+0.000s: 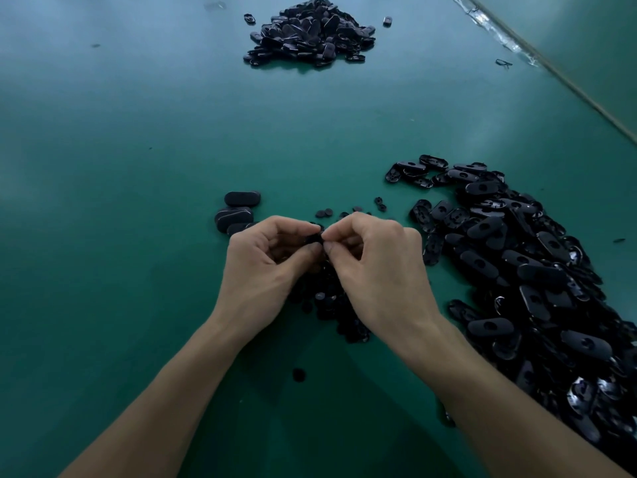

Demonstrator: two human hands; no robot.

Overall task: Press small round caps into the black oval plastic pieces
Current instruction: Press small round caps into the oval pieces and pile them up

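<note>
Hands (262, 267) seemingly around black piece (314, 239)

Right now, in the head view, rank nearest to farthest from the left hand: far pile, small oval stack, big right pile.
1. Small oval stack, just beyond the left hand.
2. Big right pile, past the right hand.
3. Far pile, well ahead.
</note>
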